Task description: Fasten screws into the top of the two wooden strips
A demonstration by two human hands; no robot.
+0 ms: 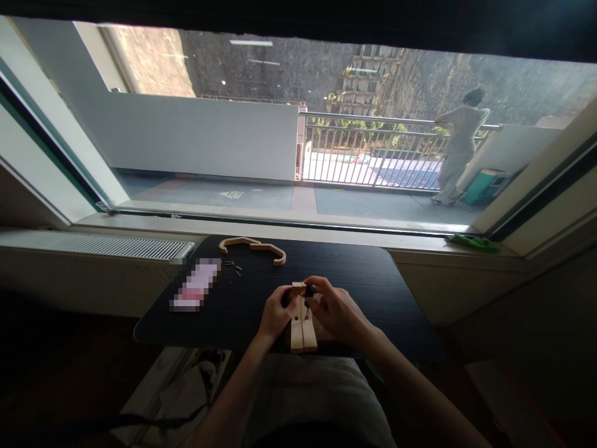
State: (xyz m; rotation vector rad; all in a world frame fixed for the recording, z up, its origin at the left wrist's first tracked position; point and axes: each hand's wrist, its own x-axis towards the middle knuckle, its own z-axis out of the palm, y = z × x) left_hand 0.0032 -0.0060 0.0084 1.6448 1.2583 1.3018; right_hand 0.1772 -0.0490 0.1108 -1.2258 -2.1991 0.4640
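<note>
At the near edge of the black table, two pale wooden pieces lie side by side with dark holes in them. My left hand is closed on their far end from the left side. A small screwdriver with a black handle is pinched in the fingers of my right hand. Its metal shaft points down at a hole in the right wooden piece. Whether the tip sits in a screw is too small to tell. Something dark shows by my left fingers, partly hidden.
Two curved wooden pieces lie at the table's back edge. Several small screws are scattered near a blurred pinkish item. Beyond the window, a person leans on a railing. A radiator stands left; green cloth lies on the sill.
</note>
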